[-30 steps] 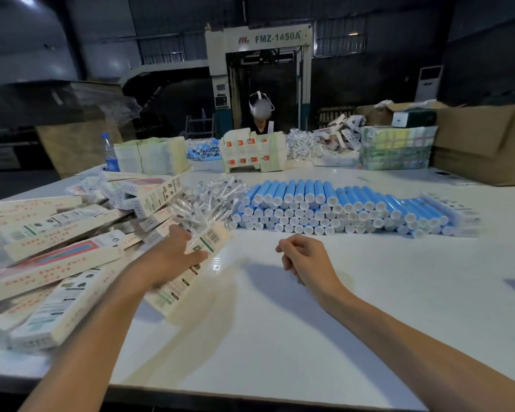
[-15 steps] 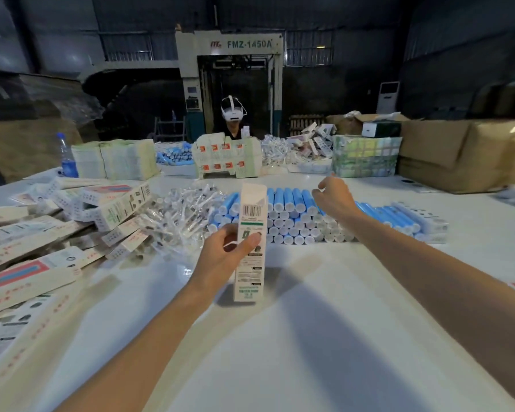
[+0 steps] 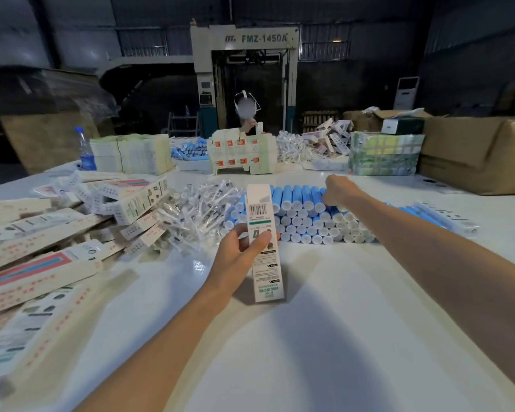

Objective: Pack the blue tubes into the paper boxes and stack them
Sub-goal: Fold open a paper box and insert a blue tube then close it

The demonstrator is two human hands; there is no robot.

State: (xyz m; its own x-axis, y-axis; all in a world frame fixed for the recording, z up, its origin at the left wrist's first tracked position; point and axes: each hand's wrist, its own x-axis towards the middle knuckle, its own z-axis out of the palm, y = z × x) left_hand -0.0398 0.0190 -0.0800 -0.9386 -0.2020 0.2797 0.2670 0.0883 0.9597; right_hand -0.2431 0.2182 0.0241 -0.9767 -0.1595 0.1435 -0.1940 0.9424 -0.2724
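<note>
The left hand (image 3: 239, 258) grips a slim rectangular paper box (image 3: 260, 212) of white printed card with a barcode. The box is upright over the smooth white table (image 3: 309, 346), with thumb and fingers clamped round its lower half. The right hand (image 3: 338, 190) rests on the stacked blue tubes (image 3: 298, 200), which are cylinders with round white caps. Its fingers curl downward, but it cannot be determined whether they pinch a tube. Loose cartons (image 3: 42, 272) lie piled at left.
</note>
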